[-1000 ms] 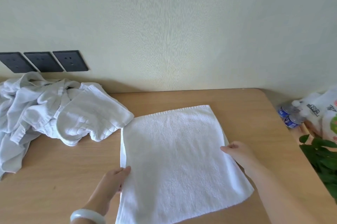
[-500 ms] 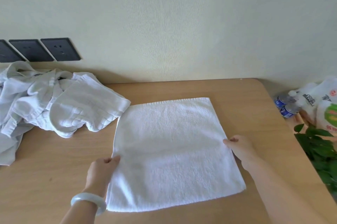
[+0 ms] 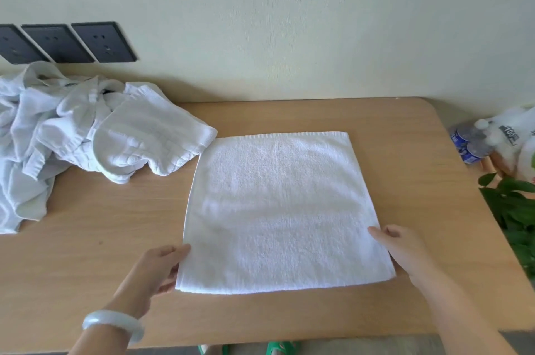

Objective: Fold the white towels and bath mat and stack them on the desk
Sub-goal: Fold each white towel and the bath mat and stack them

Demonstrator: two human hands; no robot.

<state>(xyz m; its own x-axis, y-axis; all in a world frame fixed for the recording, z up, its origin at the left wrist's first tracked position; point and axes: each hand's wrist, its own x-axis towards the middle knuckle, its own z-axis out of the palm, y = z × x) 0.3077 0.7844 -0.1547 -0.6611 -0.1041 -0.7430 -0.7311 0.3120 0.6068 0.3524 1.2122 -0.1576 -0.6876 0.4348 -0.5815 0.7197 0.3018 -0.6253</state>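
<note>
Here the white towel (image 3: pixel 278 210) lies flat on the middle of the desk (image 3: pixel 86 239). My left hand (image 3: pixel 157 268) pinches its near-left edge, and my right hand (image 3: pixel 405 247) pinches its near-right edge. A crumpled white pile (image 3: pixel 86 129) sits far left.

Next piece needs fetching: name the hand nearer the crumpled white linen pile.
Left. Left hand: right of the crumpled white linen pile, nearer the person. Right hand: beyond the white terry towel.
</note>
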